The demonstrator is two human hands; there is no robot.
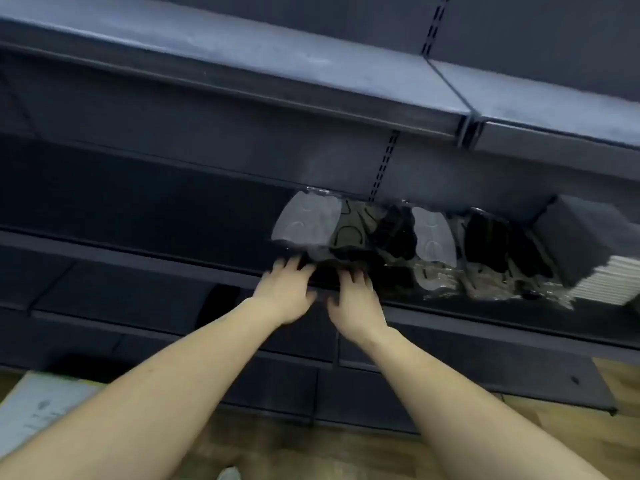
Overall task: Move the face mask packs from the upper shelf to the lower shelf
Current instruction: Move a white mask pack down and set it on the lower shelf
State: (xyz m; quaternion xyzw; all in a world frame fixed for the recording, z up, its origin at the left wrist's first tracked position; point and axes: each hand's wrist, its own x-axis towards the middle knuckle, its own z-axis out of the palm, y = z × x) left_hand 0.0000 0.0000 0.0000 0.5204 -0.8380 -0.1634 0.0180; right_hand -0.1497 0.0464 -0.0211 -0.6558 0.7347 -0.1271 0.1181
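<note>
Left hand (285, 289) and right hand (353, 297) were both at the front edge of the lower shelf (138, 252), fingers spread and fairly straight, pressing on or touching a dark face mask pack (329, 271) lying at that edge. Too blurred to tell if either hand actually pinched it; it looked more like flat contact than a grip.

Judged step: setting a pack down on the lower shelf, squaring it in front of the rest. Next move would call for letting go and reaching back up, though the upper shelf (242, 46) showed no packs in the visible stretch, so the job looked near done.

Count: two clearer clusters of packs, one behind the hands (311, 223) and one to the right (450, 247), each mixing pale grey, patterned and black masks in clear wrap. Exact pack count not readable. One dark box (588, 240) sat on a white stack (602, 289) further right.
</note>
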